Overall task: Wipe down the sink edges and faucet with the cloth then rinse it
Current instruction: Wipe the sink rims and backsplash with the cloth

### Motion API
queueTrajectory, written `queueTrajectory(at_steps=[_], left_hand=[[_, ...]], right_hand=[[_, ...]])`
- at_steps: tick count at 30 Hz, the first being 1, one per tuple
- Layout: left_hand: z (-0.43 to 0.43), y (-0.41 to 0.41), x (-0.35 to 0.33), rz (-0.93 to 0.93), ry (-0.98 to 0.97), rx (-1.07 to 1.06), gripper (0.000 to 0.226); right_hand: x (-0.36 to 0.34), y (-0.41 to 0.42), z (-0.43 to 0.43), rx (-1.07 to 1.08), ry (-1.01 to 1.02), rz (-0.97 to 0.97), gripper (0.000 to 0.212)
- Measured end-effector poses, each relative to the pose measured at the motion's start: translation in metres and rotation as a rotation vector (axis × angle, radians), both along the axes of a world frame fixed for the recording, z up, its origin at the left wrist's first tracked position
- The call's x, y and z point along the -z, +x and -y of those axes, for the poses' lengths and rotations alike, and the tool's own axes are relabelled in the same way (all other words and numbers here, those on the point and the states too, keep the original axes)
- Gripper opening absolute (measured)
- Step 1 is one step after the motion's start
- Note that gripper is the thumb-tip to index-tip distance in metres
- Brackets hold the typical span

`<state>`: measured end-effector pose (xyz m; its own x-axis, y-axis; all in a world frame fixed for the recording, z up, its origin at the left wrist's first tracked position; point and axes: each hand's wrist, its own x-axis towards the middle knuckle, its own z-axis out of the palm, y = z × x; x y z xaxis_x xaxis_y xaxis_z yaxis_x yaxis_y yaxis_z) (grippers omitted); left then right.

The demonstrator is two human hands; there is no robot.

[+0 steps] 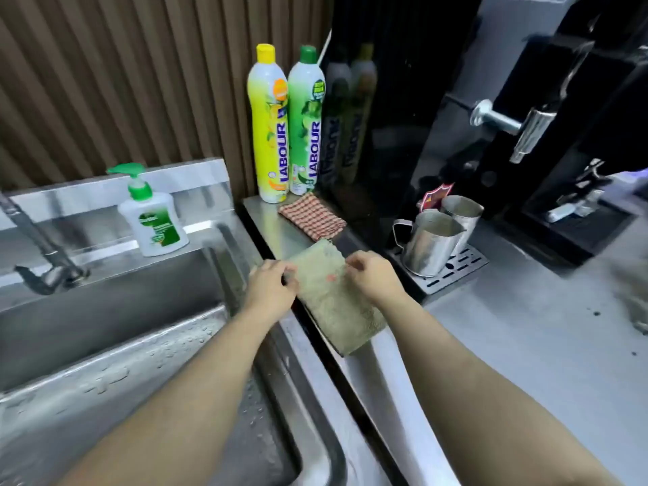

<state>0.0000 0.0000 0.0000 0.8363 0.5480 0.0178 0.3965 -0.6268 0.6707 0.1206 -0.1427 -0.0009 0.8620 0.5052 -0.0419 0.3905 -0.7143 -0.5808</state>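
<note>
A folded pale green cloth (331, 296) lies across the gap between the steel sink's right rim (242, 261) and the counter. My left hand (270, 287) pinches the cloth's left edge with curled fingers. My right hand (373, 275) grips its right edge near the far corner. The faucet (42, 250) slants in from the far left, its spout over the basin. The basin is wet, with drops on its near rim.
A green-pump soap bottle (154, 222) stands on the sink's back ledge. Two tall dish-soap bottles (285, 128) and a red checked cloth (312, 215) sit behind. Two steel jugs (434, 236) stand on a drip tray (452, 268) by a black machine.
</note>
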Motion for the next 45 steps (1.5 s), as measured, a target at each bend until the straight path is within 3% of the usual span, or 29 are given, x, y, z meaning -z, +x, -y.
queueTrajectory(at_steps=[7,11,15,17,19,22,25,28,31,36,39,42,45], left_hand=[[-0.001,0.051,0.012,-0.331,0.274,-0.083,0.043],[-0.009,0.059,0.014,-0.378,0.218,-0.171,0.052],[-0.018,0.062,0.007,-0.460,0.084,-0.188,0.049],[-0.020,0.059,0.008,-0.355,-0.054,-0.179,0.032],[-0.022,0.054,0.006,-0.120,-0.344,-0.157,0.022],[-0.022,0.049,-0.018,0.207,-0.675,-0.067,0.024],[-0.016,0.050,-0.057,0.462,-0.813,0.049,0.025],[-0.009,0.044,-0.084,0.580,-0.803,0.177,0.025],[0.000,0.023,-0.084,0.520,-0.734,0.244,0.023],[0.014,-0.032,-0.036,0.071,-0.628,0.384,0.016],[0.020,-0.049,-0.013,-0.089,-0.674,0.439,0.022],[0.026,-0.049,-0.002,-0.093,-0.667,0.418,0.019],[0.025,-0.027,0.003,0.020,-0.660,0.241,0.014]], right_hand=[[0.012,0.034,-0.041,-0.039,-0.131,-0.035,0.045],[0.012,0.044,-0.053,0.045,-0.199,-0.148,0.050],[0.011,0.047,-0.060,0.044,-0.229,-0.228,0.030],[0.013,0.044,-0.058,0.036,-0.141,-0.238,0.019],[0.007,0.041,-0.050,0.040,0.122,-0.357,0.010],[-0.022,0.041,-0.031,0.022,0.560,-0.571,0.028],[-0.065,0.035,-0.014,-0.040,0.902,-0.623,0.040],[-0.099,0.025,0.003,-0.091,1.051,-0.539,0.055],[-0.096,0.005,0.025,-0.128,1.006,-0.476,0.054],[-0.025,-0.047,0.078,-0.087,0.808,-0.611,0.035],[0.007,-0.077,0.104,0.010,0.749,-0.729,0.024],[0.013,-0.080,0.105,0.071,0.746,-0.719,0.028],[0.009,-0.064,0.082,0.216,0.764,-0.601,0.030]])
